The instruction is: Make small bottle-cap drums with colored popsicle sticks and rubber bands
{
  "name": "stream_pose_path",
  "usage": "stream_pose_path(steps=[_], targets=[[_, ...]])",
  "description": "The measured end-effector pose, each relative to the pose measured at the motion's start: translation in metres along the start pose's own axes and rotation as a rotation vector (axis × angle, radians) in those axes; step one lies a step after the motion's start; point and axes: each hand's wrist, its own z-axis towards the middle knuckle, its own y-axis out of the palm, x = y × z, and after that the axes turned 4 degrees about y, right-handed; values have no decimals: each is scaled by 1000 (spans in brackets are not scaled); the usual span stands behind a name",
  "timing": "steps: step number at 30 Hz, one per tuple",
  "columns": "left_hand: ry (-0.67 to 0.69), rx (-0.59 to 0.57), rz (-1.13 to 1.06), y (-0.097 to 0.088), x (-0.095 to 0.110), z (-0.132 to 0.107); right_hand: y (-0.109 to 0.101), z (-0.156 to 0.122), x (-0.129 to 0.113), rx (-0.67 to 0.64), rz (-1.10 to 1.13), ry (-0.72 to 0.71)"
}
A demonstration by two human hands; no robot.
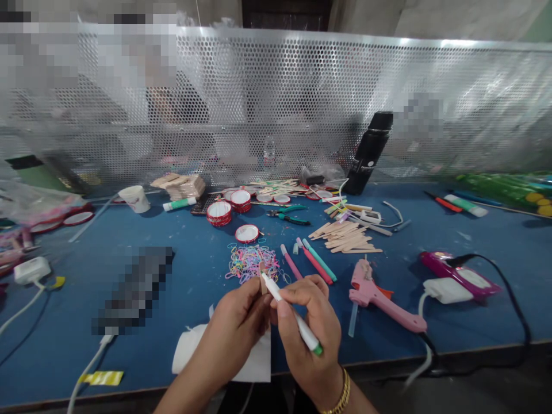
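Observation:
My left hand (230,325) is closed around a small wooden craft stick (263,283), mostly hidden by the fingers. In my right hand (317,328) is a white marker (305,329) with a green end, its tip at the stick's upper part. Just beyond both hands lies a pile of colourful small rubber bands (248,259). A pink marker (290,261), a red marker (318,262) and a teal marker (319,260) rest to the right of the pile, near a small loose cap (295,248). White paper (259,365) lies under my wrists.
Loose craft sticks (347,236), a pink glue gun (371,293) and a black bottle (370,152) are to the right. Red-rimmed discs (247,233) and pliers (288,215) lie ahead. Leftward are a phone (135,290) with a cable and a paper cup (134,198). A perforated metal screen (259,86) stands behind.

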Motion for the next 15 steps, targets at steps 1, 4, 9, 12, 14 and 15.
stream_pose_path(steps=[1,4,9,12,14,15], targets=[[-3,-1,-3,0,0,0,0,0,0,-2,-5,-2],[-13,-3,-24,0,0,0,0,0,1,1,-7,-4],[2,-6,-22,-1,-3,-1,0,1,1,25,-11,-5],[0,-16,-43,-1,-3,-1,-1,1,0,38,-16,6],[-13,-16,-70,-1,-4,-1,-2,1,0,38,-23,18],[-20,-16,-77,-1,-5,-1,-2,0,0,38,-25,23]])
